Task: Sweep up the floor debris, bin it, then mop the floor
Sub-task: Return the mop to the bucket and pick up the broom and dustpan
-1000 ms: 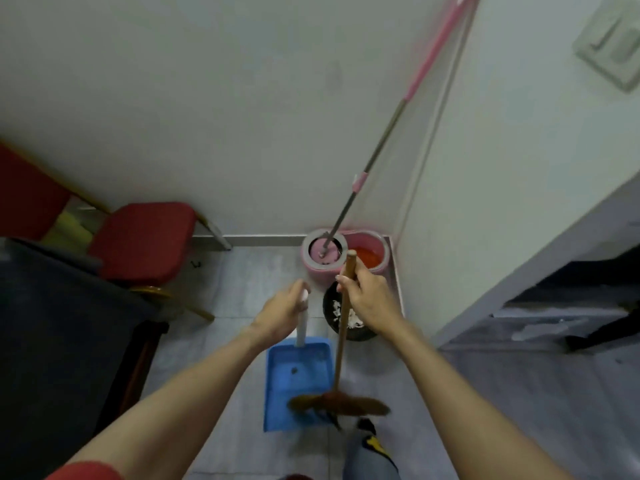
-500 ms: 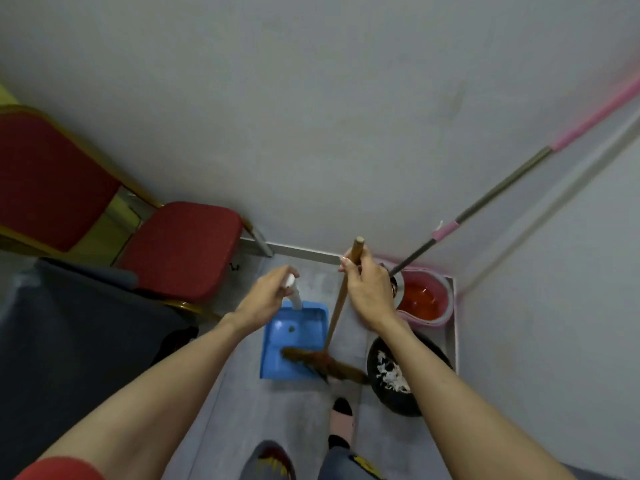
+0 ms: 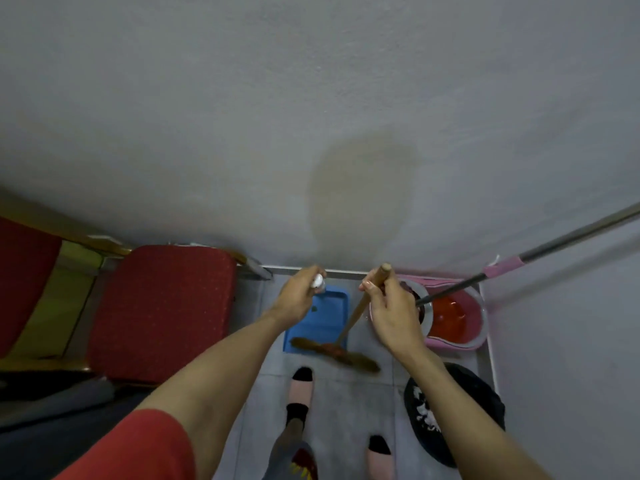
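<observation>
Left hand (image 3: 298, 296) grips the dustpan (image 3: 317, 322) handle; right hand (image 3: 389, 315) grips the broom (image 3: 341, 351); keep pan lip flat on the floor; sweep bristles inward with short strokes.

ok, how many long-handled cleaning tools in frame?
3: the broom gripped by the right hand, the dustpan handle held by the left hand, and the mop in the bucket.

Left hand (image 3: 299, 296): grips white handle of blue dustpan (image 3: 320, 318), pan flat on tiled floor (image 3: 346, 400) by the back wall. Right hand (image 3: 393, 315): grips wooden broom (image 3: 349, 329) near its top; bristles at pan's open edge. Floor's right corner: pink mop bucket (image 3: 457, 315), mop handle (image 3: 540, 252) leaning out. Black bin (image 3: 481, 389) near right wall. Red chair (image 3: 159, 313) at left.
</observation>
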`<move>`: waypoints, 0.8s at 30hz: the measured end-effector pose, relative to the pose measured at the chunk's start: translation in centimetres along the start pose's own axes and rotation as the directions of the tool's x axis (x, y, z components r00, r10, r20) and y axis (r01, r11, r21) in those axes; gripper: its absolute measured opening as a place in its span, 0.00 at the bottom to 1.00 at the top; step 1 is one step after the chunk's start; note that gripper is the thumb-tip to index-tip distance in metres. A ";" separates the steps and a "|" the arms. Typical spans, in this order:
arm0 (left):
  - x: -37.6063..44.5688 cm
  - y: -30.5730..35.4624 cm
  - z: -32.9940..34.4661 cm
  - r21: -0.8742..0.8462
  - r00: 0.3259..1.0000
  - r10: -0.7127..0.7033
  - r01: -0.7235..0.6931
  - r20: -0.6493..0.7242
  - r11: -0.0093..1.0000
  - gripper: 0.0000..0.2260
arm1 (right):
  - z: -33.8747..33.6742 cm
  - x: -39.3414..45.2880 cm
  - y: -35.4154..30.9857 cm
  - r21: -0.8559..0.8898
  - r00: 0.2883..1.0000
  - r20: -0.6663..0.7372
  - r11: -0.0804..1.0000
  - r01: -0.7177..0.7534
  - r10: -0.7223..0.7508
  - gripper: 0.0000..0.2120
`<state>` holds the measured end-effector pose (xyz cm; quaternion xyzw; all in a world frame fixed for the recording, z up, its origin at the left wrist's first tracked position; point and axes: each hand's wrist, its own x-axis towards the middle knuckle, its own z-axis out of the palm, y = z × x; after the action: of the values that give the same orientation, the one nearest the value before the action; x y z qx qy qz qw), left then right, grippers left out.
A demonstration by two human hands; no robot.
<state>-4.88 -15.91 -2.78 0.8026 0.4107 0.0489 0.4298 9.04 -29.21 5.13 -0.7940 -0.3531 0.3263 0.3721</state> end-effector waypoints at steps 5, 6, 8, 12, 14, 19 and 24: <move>6.0 -2.1 -1.5 0.000 0.995 0.052 -0.052 0.083 0.999 0.08 | 2.4 4.8 -0.2 -0.008 0.995 0.039 0.996 -0.093 0.093 0.05; 7.2 -2.6 -1.6 0.002 0.995 0.050 -0.050 0.089 0.999 0.09 | 2.9 5.8 -0.2 -0.012 0.994 0.034 0.994 -0.108 0.108 0.05; 9.5 -3.4 -1.8 0.010 0.996 0.032 -0.033 0.078 0.999 0.13 | 3.6 7.7 -0.3 -0.027 0.991 0.019 0.991 -0.134 0.135 0.05; 12.9 -4.2 -2.2 -0.004 0.999 0.001 0.000 0.044 1.000 0.14 | 4.6 10.7 -0.5 -0.045 0.987 0.025 0.986 -0.158 0.159 0.06; 13.5 -4.9 -2.4 0.020 0.999 -0.026 0.026 0.021 0.999 0.14 | 5.1 12.0 -0.7 -0.065 0.986 0.030 0.985 -0.160 0.162 0.07; 14.0 -6.5 -2.8 -0.020 0.995 -0.092 0.092 -0.028 0.996 0.17 | 6.3 15.2 -1.2 -0.097 0.973 0.071 0.973 -0.211 0.218 0.08; 13.5 -7.1 -2.7 -0.047 0.986 -0.112 0.107 -0.127 0.993 0.13 | 7.6 17.8 -1.4 -0.020 0.960 0.111 0.966 -0.258 0.259 0.10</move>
<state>-1.56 -2.64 -10.01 0.7653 0.4801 0.0852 0.4203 12.24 -11.50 -2.10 -0.8144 -0.2679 0.4156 0.3037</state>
